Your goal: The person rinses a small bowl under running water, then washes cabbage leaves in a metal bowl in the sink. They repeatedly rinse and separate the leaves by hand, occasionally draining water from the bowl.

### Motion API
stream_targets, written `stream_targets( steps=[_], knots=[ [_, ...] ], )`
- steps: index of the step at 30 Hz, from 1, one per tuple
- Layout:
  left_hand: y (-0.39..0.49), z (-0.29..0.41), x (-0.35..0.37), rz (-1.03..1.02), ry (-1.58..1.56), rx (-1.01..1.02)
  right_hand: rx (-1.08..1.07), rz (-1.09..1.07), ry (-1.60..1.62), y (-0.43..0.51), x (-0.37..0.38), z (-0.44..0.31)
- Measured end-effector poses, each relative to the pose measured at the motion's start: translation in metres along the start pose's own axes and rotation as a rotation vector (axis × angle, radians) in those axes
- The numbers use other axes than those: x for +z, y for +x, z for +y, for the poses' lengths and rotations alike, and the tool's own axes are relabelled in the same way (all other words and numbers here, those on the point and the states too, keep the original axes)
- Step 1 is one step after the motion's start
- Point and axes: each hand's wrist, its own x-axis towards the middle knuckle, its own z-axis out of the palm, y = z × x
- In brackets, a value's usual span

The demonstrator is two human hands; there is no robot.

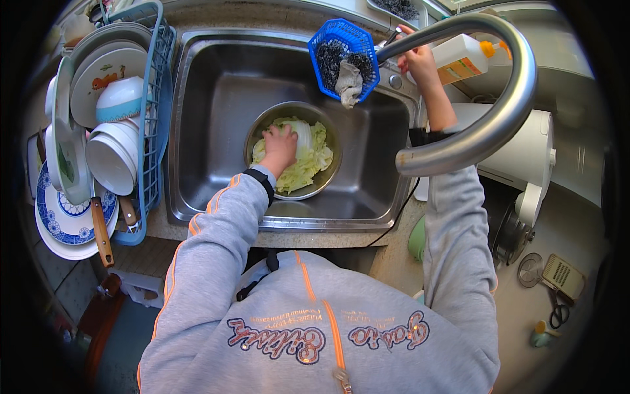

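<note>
My left hand (279, 147) rests with bent fingers on pale green cabbage leaves (306, 165), which fill a round metal bowl (336, 175) standing in the stainless steel sink (221, 103). Whether it grips a leaf cannot be told. My right hand (416, 56) is at the base of the curved faucet (512, 118), by its lever (393, 35); the faucet pipe covers part of it, and its hold is unclear. Left of that hand, a blue plastic basket (320, 37) holds dark scouring pads and a greyish cloth (349, 81). No water is seen at the spout.
A blue dish rack (147, 128) with plates, bowls and wooden-handled knives stands left of the sink. Behind my right hand is a white pump bottle (457, 59). At right are a white appliance (521, 143), a grater (562, 276), a small strainer (530, 270) and scissors (558, 315).
</note>
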Motion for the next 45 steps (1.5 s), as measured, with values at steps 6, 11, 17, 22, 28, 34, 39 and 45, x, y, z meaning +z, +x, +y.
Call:
stream_targets(
  steps=[6, 11, 17, 22, 28, 34, 39, 45],
  knots=[
    [-0.014, 0.03, 0.027, 0.008, 0.513, 0.627, -0.114, 0.027, -0.137, 0.036, 0.003, 0.01],
    [-0.009, 0.023, 0.029, 0.056, 0.55, 0.178, -0.221, -0.023, -0.276, 0.042, -0.004, 0.02],
    [-0.011, -0.012, 0.003, 0.008, 0.448, -0.068, -0.191, 0.001, -0.359, 0.062, -0.012, 0.039],
    [-0.022, -0.031, -0.002, -0.092, 0.232, -0.062, -0.23, 0.02, -0.43, 0.069, -0.013, 0.045],
    [-0.04, -0.027, -0.006, -0.112, 0.137, -0.073, -0.066, 0.036, -0.299, 0.065, -0.009, 0.031],
    [-0.051, -0.001, 0.001, 0.081, -0.265, -0.051, -0.065, 0.049, -0.271, 0.069, -0.009, 0.03],
    [-0.045, -0.009, 0.018, 0.064, -0.488, 0.028, -0.026, 0.044, -0.259, 0.072, -0.011, 0.032],
    [-0.024, 0.001, 0.044, -0.318, -0.256, 0.257, -0.003, 0.053, -0.319, 0.071, -0.009, 0.03]
  ],
)
